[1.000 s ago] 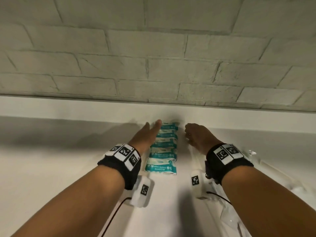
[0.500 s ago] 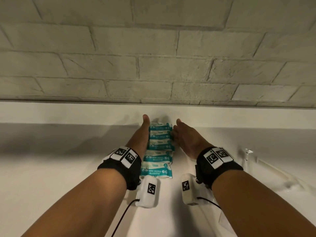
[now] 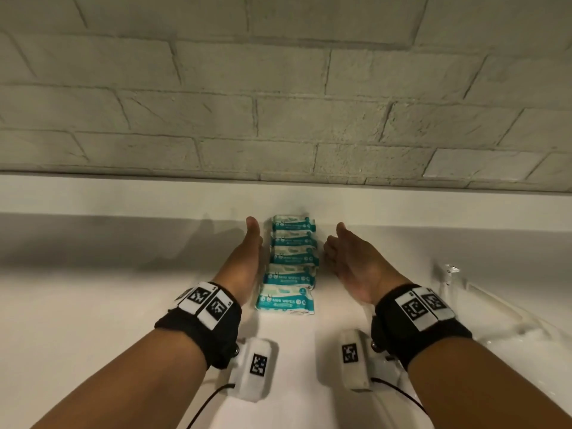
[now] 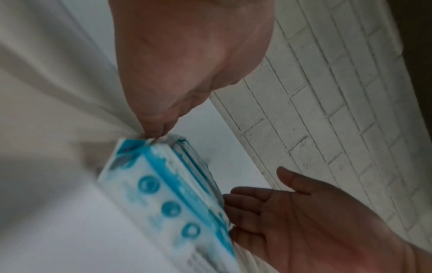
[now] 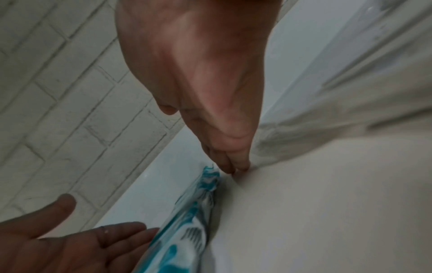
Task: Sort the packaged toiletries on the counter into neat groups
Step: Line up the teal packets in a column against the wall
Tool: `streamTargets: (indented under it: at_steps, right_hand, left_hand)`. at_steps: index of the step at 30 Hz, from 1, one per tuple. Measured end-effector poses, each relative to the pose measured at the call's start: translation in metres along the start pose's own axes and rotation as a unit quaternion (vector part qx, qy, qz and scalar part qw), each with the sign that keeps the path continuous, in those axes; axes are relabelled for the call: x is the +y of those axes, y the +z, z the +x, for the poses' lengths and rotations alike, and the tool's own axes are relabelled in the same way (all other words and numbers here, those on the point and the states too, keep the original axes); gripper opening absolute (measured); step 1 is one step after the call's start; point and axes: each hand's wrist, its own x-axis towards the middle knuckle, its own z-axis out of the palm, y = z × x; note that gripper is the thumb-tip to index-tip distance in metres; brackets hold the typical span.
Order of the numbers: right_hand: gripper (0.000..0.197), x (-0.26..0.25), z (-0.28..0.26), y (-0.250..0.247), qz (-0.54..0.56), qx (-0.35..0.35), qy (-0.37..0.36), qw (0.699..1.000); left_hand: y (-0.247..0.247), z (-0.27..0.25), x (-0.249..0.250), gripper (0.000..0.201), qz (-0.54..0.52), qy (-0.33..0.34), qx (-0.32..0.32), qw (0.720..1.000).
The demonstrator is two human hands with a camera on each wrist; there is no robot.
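My left hand [image 3: 247, 258] lies flat against the wipe packs [image 3: 292, 264]; my right hand [image 3: 349, 261], released, hovers beside. A crooked shove could skew the row.

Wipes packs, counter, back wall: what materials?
Teal-and-white mini wipes packs: likely soft plastic film, glossy, with crimped end seams and printed labels. White counter: smooth, seamless, faint sheen; solid surface or laminate, cannot tell. Grey brick-pattern wall: matte, rough-textured, perhaps painted brick or facing panel.
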Motion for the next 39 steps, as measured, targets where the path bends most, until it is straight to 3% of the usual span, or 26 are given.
streamTargets:
  at_steps: [4,8,12,17,19,22,24,26,28,30,33,34,36,39]
  right_hand:
    - [0.061,0.004,-0.013,0.008,0.002,-0.016,-0.005,1.000]
    - [0.059,0.007,-0.026,0.007,0.005,-0.018,-0.014,1.000]
    - [0.056,0.015,-0.038,0.004,-0.010,-0.045,-0.022,0.999]
    - [0.038,0.024,-0.044,0.006,-0.044,-0.093,-0.045,0.994]
    - [0.033,0.027,-0.042,0.003,-0.120,-0.136,-0.045,0.982]
    - [0.072,0.030,-0.036,-0.002,-0.327,-0.173,-0.047,0.928]
    - [0.094,0.030,-0.032,0.002,-0.532,-0.125,-0.073,0.835]
    - [0.098,0.034,-0.024,0.007,-0.665,-0.084,-0.109,0.734]
    - [0.088,0.038,-0.015,0.012,-0.688,-0.078,-0.130,0.710]
    - [0.090,0.042,-0.010,0.013,-0.696,-0.076,-0.137,0.701]
    - [0.095,0.041,-0.012,0.011,-0.685,-0.081,-0.115,0.715]
    - [0.088,0.038,-0.013,0.010,-0.653,-0.090,-0.109,0.744]
    - [0.062,0.026,-0.016,0.009,-0.539,-0.105,-0.078,0.832]
    - [0.057,0.008,-0.012,0.005,-0.398,-0.053,-0.048,0.915]
  left_hand:
    - [0.005,-0.016,-0.001,0.071,-0.027,-0.004,-0.023,0.999]
    - [0.003,-0.035,-0.006,0.071,-0.024,0.026,0.007,0.999]
    - [0.002,-0.040,-0.028,0.072,-0.022,0.065,-0.003,0.998]
    - [0.015,-0.040,-0.032,0.089,-0.044,0.065,-0.027,0.997]
    - [0.018,-0.041,-0.030,0.091,-0.050,0.060,-0.020,0.997]
    - [0.018,-0.039,-0.028,0.092,-0.055,0.060,-0.031,0.996]
    - [0.017,-0.039,-0.029,0.088,-0.045,0.065,-0.033,0.996]
    - [0.016,-0.037,-0.030,0.087,-0.039,0.068,-0.035,0.996]
    - [0.016,-0.037,-0.030,0.086,-0.037,0.068,-0.027,0.997]
    - [0.016,-0.037,-0.029,0.084,-0.031,0.064,-0.027,0.997]
    - [0.015,-0.036,-0.029,0.083,-0.020,0.059,-0.043,0.997]
    - [0.014,-0.036,-0.029,0.084,-0.022,0.058,-0.044,0.997]
    - [0.011,-0.033,-0.027,0.087,-0.028,0.053,-0.045,0.997]
    - [0.008,-0.028,-0.019,0.086,-0.025,0.052,-0.047,0.997]
